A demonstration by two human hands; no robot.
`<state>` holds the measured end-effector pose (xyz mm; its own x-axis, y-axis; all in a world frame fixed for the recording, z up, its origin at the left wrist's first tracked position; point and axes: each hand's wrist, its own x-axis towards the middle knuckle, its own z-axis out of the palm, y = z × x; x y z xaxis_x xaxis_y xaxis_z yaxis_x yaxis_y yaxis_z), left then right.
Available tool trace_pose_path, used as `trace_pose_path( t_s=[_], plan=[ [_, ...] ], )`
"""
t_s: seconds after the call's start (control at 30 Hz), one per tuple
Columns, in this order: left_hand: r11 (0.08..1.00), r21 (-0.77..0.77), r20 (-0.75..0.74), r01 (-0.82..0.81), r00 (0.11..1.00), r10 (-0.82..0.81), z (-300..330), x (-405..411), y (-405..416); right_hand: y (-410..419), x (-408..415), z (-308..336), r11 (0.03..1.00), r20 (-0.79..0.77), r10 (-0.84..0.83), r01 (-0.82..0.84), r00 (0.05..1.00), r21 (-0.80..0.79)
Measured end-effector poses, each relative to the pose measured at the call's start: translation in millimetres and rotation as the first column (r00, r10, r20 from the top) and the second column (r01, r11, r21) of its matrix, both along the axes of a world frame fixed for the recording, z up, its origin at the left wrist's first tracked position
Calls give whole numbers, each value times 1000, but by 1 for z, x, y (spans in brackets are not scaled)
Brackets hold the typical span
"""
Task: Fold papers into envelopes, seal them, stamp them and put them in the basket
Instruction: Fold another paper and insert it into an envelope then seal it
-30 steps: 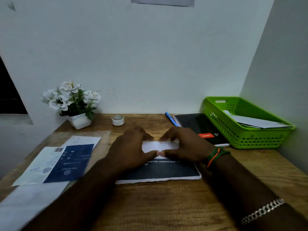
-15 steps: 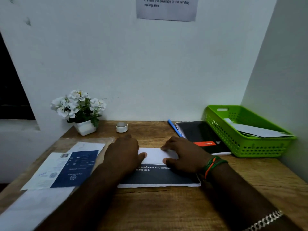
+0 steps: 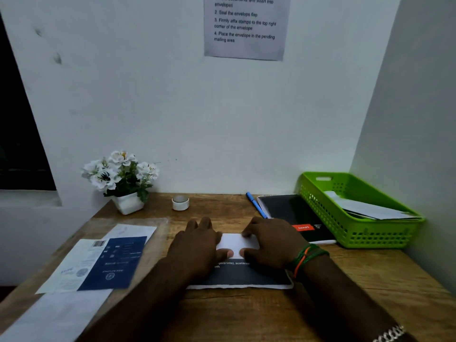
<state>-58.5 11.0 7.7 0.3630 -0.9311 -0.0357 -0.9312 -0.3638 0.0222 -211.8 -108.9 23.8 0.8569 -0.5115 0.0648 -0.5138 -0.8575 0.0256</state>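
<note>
Both hands lie flat on a folded paper [image 3: 238, 243] on the tabletop [image 3: 246, 314]: left hand [image 3: 197, 245] and right hand [image 3: 274, 243] press it, fingers straight.

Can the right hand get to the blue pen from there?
Probably yes. The right hand rests on the folded white paper, and the blue pen lies just beyond its fingers on the wooden desk, beside the black notebook, with nothing lying between them.
</note>
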Motion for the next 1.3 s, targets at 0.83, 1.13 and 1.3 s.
trace_pose_path(
  t_s=[0.83, 1.13, 1.3],
  plan=[
    [952, -275, -246, -131, 967, 62, -10, 16, -3, -34, -15, -19, 943, 424, -118, -33, 898, 332],
    [866, -490, -295, -98, 954, -59, -14, 6, -9, -34, -5, -22, 811, 551, -278, -116, 787, 573],
    [813, -575, -319, -93, 941, -118, -14, 7, -12, -27, 0, -21, 740, 615, -251, -261, 748, 620]
  ],
)
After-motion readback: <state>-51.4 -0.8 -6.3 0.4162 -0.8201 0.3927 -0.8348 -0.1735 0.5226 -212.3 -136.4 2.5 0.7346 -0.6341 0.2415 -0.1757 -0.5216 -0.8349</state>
